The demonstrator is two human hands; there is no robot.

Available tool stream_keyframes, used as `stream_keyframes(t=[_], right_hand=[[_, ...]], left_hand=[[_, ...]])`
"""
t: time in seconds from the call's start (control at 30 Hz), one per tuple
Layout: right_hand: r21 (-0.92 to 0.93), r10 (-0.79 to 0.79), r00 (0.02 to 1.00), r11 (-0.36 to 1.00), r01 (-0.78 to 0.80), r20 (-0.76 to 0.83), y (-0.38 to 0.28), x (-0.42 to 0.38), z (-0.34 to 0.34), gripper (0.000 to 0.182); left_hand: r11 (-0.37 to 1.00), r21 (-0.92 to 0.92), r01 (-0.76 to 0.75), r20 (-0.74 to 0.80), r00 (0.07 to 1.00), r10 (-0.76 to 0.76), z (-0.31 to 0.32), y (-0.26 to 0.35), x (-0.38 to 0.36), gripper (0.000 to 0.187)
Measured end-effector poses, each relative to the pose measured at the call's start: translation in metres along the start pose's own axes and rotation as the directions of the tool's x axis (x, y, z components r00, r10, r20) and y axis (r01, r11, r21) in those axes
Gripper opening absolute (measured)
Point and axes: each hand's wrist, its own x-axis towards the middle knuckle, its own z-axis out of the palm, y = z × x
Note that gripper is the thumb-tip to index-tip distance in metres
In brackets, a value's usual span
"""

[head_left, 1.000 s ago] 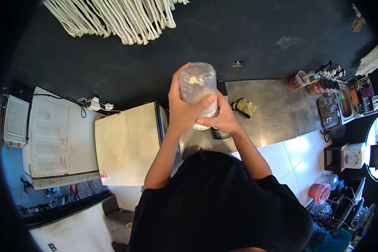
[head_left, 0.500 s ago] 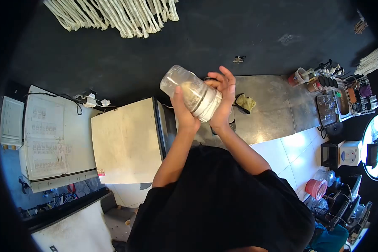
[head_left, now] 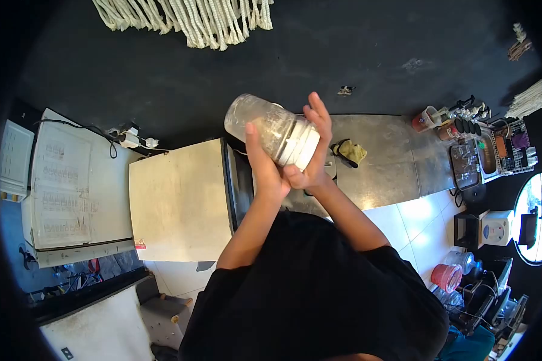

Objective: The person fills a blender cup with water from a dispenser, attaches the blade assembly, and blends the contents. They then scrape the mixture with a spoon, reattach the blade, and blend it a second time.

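A clear jar with a white lid is held up in front of me, tilted so the lid points down to the right. Some pale, cloudy content or residue shows through its wall. My left hand is wrapped round the lower side of the body, its thumb lying against the wall. At the lid end, my right hand grips the lid, with the palm along its outer face and the thumb at its lower edge. The left fingers are mostly hidden behind the jar.
A metal counter bears a yellowish-green and black cloth. Farther right are a sink and a dish rack. To my left stand a cream-topped cabinet and a white chest. White rope fringe hangs on the dark wall.
The jar has turned nearer to level and shifted slightly. My right thumb now shows at the lid's lower edge, and the right fingers are closer together. The view has moved a little.
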Motion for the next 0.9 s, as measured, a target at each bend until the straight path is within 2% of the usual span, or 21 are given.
stream_keyframes(t=[0.1,0.17,0.2,0.23,0.3,0.37,0.43,0.47,0.5,0.57,0.6,0.63,0.7,0.73,0.77,0.83,0.9], right_hand=[[-0.018,-0.1,0.995,0.995,0.099,-0.002,0.003,0.007,-0.003,0.094],[0.16,-0.029,0.999,0.986,0.035,-0.035,-0.002,0.011,0.0,0.093],[0.175,0.045,0.997,0.984,-0.033,-0.068,-0.007,0.011,0.002,0.091],[0.175,0.039,0.997,0.984,-0.027,-0.067,-0.016,0.012,0.004,0.091],[0.398,0.306,0.945,0.886,-0.237,-0.118,-0.036,0.014,0.007,0.089],[0.335,0.339,0.934,0.898,-0.286,-0.11,-0.047,0.015,0.007,0.086],[0.53,0.579,0.809,0.72,-0.448,-0.104,-0.055,0.011,0.008,0.079],[0.626,0.665,0.738,0.626,-0.466,-0.116,-0.055,0.007,0.011,0.07],[0.626,0.667,0.736,0.624,-0.468,-0.116,-0.059,0.008,0.009,0.07],[0.755,0.827,0.558,0.409,-0.513,-0.069,-0.073,0.023,0.007,0.064],[0.8,0.849,0.528,0.334,-0.499,-0.026,-0.074,0.024,0.006,0.061],[0.798,0.852,0.523,0.335,-0.502,-0.029,-0.075,0.027,0.005,0.061],[0.845,0.928,0.361,0.118,-0.521,0.092,-0.076,0.034,0.003,0.062],[0.833,0.928,0.329,0.038,-0.553,0.175,-0.074,0.034,-0.002,0.064],[0.834,0.927,0.332,0.04,-0.551,0.175,-0.071,0.034,-0.004,0.064],[0.834,0.897,0.302,-0.117,-0.539,0.322,-0.063,0.032,-0.008,0.066],[0.831,0.888,0.295,-0.153,-0.534,0.353,-0.055,0.028,-0.01,0.068]], left_hand=[[0.999,0.018,-0.045,0.004,0.999,0.045,0.002,-0.002,-0.002,0.069],[0.953,0.18,-0.242,-0.007,0.969,0.247,0.008,-0.001,-0.007,0.066],[0.93,0.21,-0.301,0.068,0.954,0.293,0.005,-0.002,-0.008,0.064],[0.93,0.205,-0.304,0.071,0.952,0.296,0.005,-0.002,-0.009,0.064],[0.899,0.22,-0.379,0.185,0.921,0.343,0.007,-0.001,-0.013,0.065],[0.912,0.194,-0.36,0.15,0.93,0.335,0.013,0.003,-0.017,0.066],[0.862,0.275,-0.426,0.278,0.894,0.353,0.018,0.01,-0.019,0.063],[0.847,0.35,-0.399,0.245,0.912,0.329,0.019,0.012,-0.016,0.065],[0.848,0.351,-0.397,0.243,0.913,0.327,0.021,0.015,-0.015,0.065],[0.881,0.363,-0.305,0.276,0.938,0.211,0.029,0.026,-0.014,0.065],[0.906,0.322,-0.274,0.274,0.943,0.188,0.037,0.031,-0.017,0.065],[0.908,0.321,-0.267,0.272,0.945,0.182,0.037,0.03,-0.015,0.065],[0.875,0.425,-0.23,0.204,0.967,0.155,0.036,0.031,-0.01,0.066],[0.869,0.438,-0.229,0.205,0.967,0.151,0.035,0.031,-0.009,0.066],[0.868,0.439,-0.231,0.209,0.966,0.152,0.033,0.033,-0.007,0.066],[0.882,0.46,-0.101,0.177,0.984,0.02,0.027,0.039,-0.002,0.067],[0.886,0.459,-0.061,0.176,0.984,-0.023,0.014,0.042,0.007,0.068]])
